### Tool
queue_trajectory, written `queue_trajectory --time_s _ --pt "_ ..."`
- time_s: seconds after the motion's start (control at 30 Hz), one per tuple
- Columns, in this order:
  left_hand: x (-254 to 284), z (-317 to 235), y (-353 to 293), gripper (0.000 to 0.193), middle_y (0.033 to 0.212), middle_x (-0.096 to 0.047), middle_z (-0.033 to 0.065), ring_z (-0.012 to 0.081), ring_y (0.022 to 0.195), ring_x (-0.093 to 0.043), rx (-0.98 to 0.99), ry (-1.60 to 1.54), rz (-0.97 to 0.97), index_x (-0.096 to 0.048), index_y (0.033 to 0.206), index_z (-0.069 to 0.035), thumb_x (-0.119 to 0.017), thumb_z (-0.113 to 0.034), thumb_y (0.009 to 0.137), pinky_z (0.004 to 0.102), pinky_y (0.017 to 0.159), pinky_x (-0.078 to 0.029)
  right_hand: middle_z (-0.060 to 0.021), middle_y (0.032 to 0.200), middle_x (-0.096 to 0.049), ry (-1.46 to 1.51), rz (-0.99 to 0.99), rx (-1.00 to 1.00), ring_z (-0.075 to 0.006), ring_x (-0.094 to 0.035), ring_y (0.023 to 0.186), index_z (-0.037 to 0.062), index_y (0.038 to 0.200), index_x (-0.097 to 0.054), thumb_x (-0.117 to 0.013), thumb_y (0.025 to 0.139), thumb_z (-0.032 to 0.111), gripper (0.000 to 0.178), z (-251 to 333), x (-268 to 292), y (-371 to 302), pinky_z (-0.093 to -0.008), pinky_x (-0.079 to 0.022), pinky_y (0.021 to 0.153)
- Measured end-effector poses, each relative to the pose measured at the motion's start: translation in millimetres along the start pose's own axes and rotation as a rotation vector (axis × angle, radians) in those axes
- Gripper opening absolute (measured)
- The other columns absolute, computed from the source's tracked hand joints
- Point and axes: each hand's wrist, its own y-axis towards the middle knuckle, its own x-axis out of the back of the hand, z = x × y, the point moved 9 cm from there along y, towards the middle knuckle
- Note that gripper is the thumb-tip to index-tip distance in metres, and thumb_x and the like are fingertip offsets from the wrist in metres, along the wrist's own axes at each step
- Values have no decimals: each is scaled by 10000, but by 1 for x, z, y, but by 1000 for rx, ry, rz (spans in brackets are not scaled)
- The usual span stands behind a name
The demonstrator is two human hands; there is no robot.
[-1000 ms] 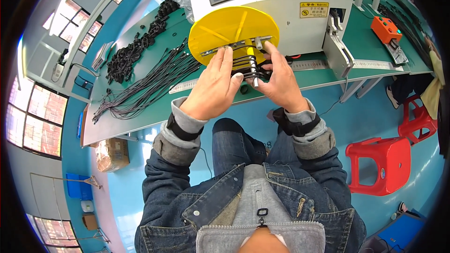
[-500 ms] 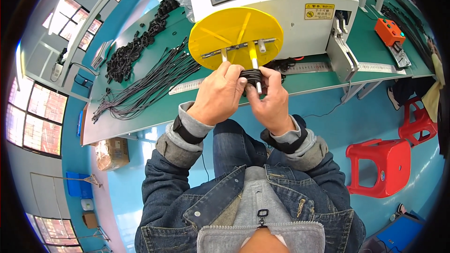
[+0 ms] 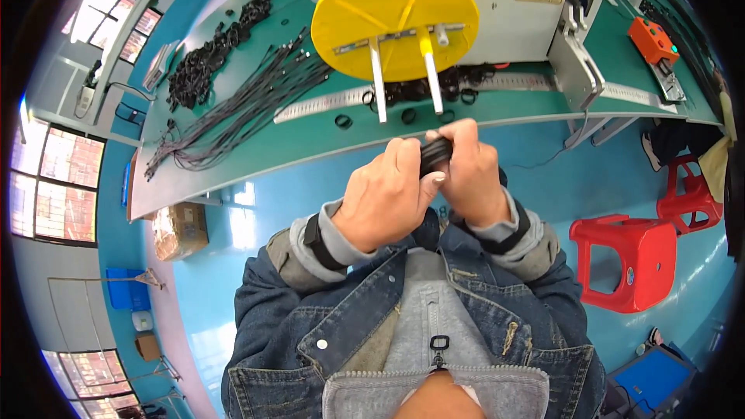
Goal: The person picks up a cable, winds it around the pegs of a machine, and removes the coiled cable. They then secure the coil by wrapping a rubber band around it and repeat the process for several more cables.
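Observation:
A small coil of black cable is held between both hands, in front of the table's near edge. My left hand grips its left side, with the thumb pointing right. My right hand has its fingers wrapped round the right side. Beyond them stands a winding machine with a yellow round disc. Two bare metal pegs, a left peg and a right peg, stick out from the disc toward me. Parts of the coil are hidden by my fingers.
Long black cables lie spread on the green table, with a heap of black coils behind. Small black rings lie near a steel ruler. An orange control box sits at right. A red stool stands on the floor.
The black coil has come off the pegs and moved toward me in both hands. The view has shifted, so the disc sits higher, and small rings on the table now show.

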Motion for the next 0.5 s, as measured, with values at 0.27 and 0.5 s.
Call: queue_trajectory --time_s 0.27,0.5 --pt "-44 59 -16 300 919 -581 154 231 789 -584 -21 -664 221 -499 1040 52 -494 -208 888 330 629 -456 -176 708 -591 194 208 20 -344 -606 649 4 888 -442 -555 730 -42 200 -20 -32 -21 -377 -472 534" --pt "-94 82 -37 305 902 -591 78 135 731 -563 445 -798 635 -501 1078 18 -430 -231 918 259 591 -437 -171 704 -593 200 200 65 -355 -603 654 8 898 -438 -552 727 -45 212 -28 -41 -28 -382 -475 540"
